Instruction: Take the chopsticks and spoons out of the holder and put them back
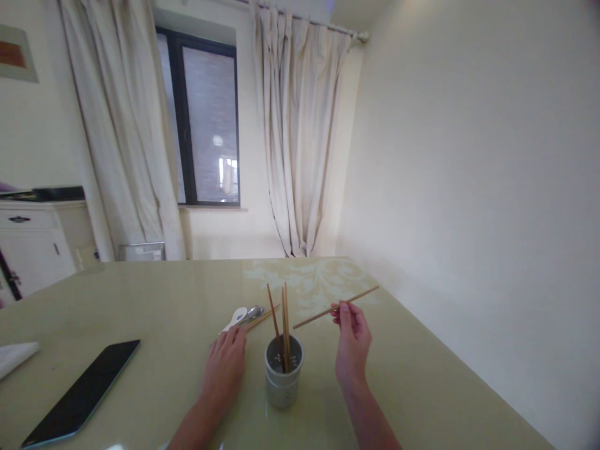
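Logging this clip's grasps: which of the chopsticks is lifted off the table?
The chopstick pinched in the right hand, tilted in the air. The others stand in the holder or lie by the left hand.

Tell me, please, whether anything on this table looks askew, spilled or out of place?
Nothing is spilled or damaged. The only loose items are the spoons and one chopstick lying on the table beyond the left hand, outside the holder. The right hand holds another chopstick aslant.

Head view: worn on the person's head, above the desk [164, 312]
Facing: forward and down, toward the window [206, 119]
Nearness: close over the hands
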Demonstrator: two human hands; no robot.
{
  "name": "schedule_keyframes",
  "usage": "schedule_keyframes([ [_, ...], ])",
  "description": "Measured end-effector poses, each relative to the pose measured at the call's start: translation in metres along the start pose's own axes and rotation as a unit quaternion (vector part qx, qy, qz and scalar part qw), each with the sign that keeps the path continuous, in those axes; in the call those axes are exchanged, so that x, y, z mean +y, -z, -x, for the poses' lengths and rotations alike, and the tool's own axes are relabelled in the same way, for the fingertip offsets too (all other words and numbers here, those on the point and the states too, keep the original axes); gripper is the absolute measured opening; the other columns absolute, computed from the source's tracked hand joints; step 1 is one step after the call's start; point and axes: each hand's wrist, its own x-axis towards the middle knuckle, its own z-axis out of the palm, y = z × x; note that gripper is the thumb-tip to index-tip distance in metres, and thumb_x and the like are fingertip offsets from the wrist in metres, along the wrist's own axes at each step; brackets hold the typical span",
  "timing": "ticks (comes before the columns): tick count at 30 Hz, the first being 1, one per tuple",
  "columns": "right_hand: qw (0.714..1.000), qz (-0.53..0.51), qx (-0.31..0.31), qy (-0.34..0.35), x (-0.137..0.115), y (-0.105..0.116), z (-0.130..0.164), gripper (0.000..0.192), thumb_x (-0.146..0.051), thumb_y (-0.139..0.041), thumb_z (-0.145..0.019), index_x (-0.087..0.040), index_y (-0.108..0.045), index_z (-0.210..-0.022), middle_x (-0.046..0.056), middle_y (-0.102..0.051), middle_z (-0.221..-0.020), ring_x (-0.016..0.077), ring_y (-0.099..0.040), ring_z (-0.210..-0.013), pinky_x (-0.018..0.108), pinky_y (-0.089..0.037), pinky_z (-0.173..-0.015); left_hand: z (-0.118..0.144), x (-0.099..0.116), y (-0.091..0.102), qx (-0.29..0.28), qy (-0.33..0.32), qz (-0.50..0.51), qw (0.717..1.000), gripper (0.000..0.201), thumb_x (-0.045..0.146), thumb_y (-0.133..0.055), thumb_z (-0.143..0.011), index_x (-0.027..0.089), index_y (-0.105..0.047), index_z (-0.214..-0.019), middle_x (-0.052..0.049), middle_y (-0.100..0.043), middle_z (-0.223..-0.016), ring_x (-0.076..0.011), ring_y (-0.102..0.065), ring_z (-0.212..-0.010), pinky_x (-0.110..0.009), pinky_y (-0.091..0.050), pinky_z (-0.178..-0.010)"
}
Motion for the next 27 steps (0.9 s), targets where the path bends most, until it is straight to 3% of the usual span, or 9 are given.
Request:
schedule_keyframes([
  [3,0.999,-0.044,0.022,0.004,-0.011,0.005,-0.003,0.043,-0.058,-0.082,-0.084,-0.019,-0.073,-0.098,0.007,-0.078,-0.088,0.0189,-0.067,-0.075,0.033,-0.054,-0.073,0.002,-0.004,-0.003,-0.022,0.007,-0.081,0.996,0.047,0.01,-0.039,-0.1,0.02,-0.07,-0.135,-0.013,-0.07,-0.139,-0.0298,-0.063,-0.127,-0.044,-0.051,-0.105],
  [9,0.996,-0.038,-0.081,0.003,-0.019,-0.003,0.017,0.039,-0.056,-0.084,-0.085,-0.018,-0.076,-0.095,0.006,-0.076,-0.079,0.0189,-0.066,-0.069,0.033,-0.055,-0.067,0.004,0.002,0.005,-0.053,0.021,-0.088,0.994,0.044,0.016,-0.038,-0.106,0.02,-0.069,-0.136,-0.013,-0.07,-0.136,-0.0294,-0.062,-0.127,-0.044,-0.05,-0.106],
  [18,0.984,0.028,-0.176,-0.024,-0.012,-0.012,0.036,0.043,-0.06,-0.083,-0.083,-0.018,-0.083,-0.092,0.008,-0.077,-0.078,0.0216,-0.069,-0.072,0.033,-0.058,-0.069,0.001,0.003,0.015,-0.069,0.025,-0.04,0.996,0.033,0.023,-0.04,-0.106,0.021,-0.073,-0.106,-0.011,-0.073,-0.121,-0.0294,-0.065,-0.118,-0.043,-0.051,-0.1],
  [22,0.975,0.069,-0.209,-0.022,-0.002,-0.012,0.036,0.04,-0.057,-0.082,-0.084,-0.018,-0.082,-0.088,0.008,-0.078,-0.081,0.0225,-0.069,-0.077,0.032,-0.056,-0.072,0.001,0.002,0.009,-0.058,0.026,0.029,0.998,0.03,0.024,-0.04,-0.105,0.022,-0.07,-0.101,-0.01,-0.077,-0.113,-0.0291,-0.07,-0.115,-0.045,-0.051,-0.102],
  [27,0.967,0.103,-0.227,-0.047,0.004,-0.015,0.039,0.041,-0.058,-0.08,-0.084,-0.017,-0.08,-0.084,0.006,-0.075,-0.077,0.0211,-0.065,-0.072,0.03,-0.05,-0.066,0.002,0.008,0.002,-0.047,0.039,0.179,0.982,0.03,0.032,-0.037,-0.106,0.025,-0.066,-0.103,-0.008,-0.08,-0.107,-0.0256,-0.077,-0.102,-0.039,-0.057,-0.092],
])
